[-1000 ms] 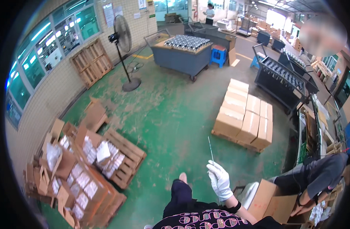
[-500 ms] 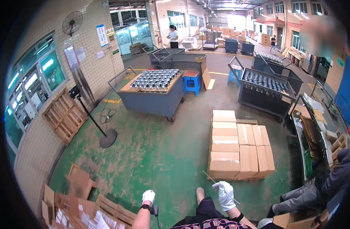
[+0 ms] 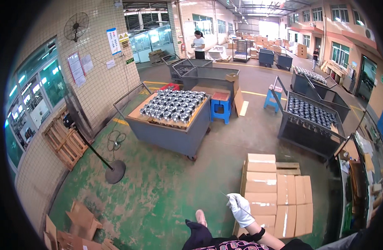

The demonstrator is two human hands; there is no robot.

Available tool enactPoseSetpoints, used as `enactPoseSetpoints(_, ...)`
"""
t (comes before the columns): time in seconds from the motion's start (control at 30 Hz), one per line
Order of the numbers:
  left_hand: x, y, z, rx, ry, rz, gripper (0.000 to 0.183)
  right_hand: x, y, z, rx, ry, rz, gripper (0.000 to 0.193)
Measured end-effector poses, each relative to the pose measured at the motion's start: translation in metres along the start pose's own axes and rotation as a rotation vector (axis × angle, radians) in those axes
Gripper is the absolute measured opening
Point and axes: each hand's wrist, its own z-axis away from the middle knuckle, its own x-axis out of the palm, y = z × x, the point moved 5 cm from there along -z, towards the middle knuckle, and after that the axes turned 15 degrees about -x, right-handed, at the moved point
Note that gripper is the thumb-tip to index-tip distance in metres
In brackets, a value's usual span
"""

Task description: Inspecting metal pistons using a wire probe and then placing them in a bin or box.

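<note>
One gloved right hand (image 3: pixel 240 209) | pinching thin rod (image 3: pixel 233 202) | beside stacked cartons (image 3: pixel 279 196)

Bright daylight from windows (image 3: pixel 37 89), sharp centre, heavy fisheye bending, black rim.

Gloved right hand (image 3: pixel 240 208) raised, fingers pinched, forearm bare

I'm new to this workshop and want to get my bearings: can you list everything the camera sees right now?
Sealed cartons: stacked block, brown, floor at right.
Metal parts: many, silvery, on the grey cart at centre.
Bin carts: several, dark grey, right and rear.
Stools: two, blue, beyond the cart.
Standing fan: one, black, left.
Pallet: one, wooden, against left wall.
Flattened boxes: few, brown, lower left.
Co-worker: one, far back.
Thin rod: one, held.
Right hand: white glove, gripping the rod.
Left hand: not in view.
</note>
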Motion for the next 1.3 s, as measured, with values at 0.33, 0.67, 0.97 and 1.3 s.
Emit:
enactPoseSetpoints(0.33,-0.234,0.236,-0.257,0.373,0.108,-0.396,0.025,0.012,0.138,-0.215,0.174,0.138,0.104,0.019)
enactPoseSetpoints(0.67,-0.612,0.732,-0.402,0.525,0.389,0.297,0.038,-0.036,0.330,-0.388,0.302,0.318,0.274,0.022)
enactPoseSetpoints(0.97,-0.556,0.831,-0.471,0.655,0.354,-0.200,0.027,-0.030,0.451,-0.666,0.063,0.140,0.384,0.021)
enactPoseSetpoints(1.3,-0.533,0.838,-0.559,0.129,-0.355,-0.200,0.030,0.000,0.637,-0.863,0.075,0.092,0.391,0.019)
